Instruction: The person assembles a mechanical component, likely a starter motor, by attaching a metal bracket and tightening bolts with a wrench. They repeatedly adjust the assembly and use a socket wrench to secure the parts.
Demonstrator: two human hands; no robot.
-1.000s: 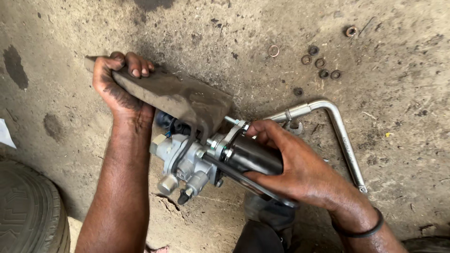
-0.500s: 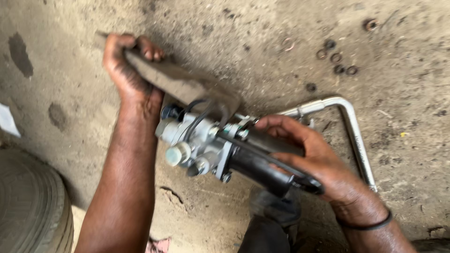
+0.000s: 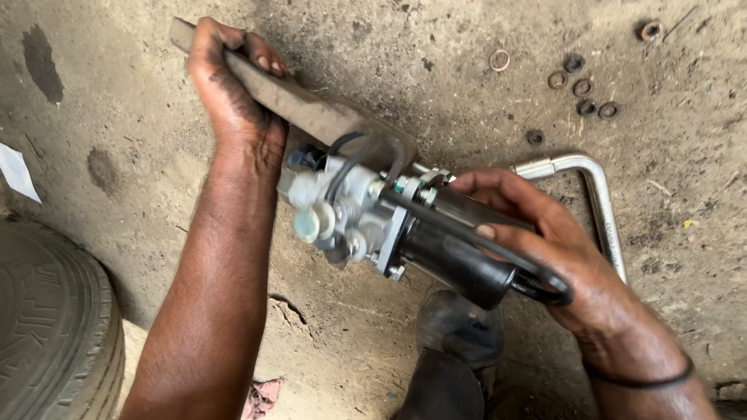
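Two hands shared one load over the stained concrete floor (image 3: 156,155). Left hand (image 3: 229,85) curled tight round the upper end of a flat, grimy metal bar (image 3: 311,113); right hand (image 3: 537,241) wrapped about the black cylinder (image 3: 455,264) of a silver valve assembly (image 3: 350,214), fingers closed, thumb along its top. Held off the ground, tilted, black hoses looping from the silver body up to the bar. Best handled, probably, with both grips kept firm and the bar steady, so hoses stayed unkinked. Lay nearby: bent chrome wrench (image 3: 599,202), loose washers (image 3: 580,85), tyre (image 3: 47,334) at lower left.
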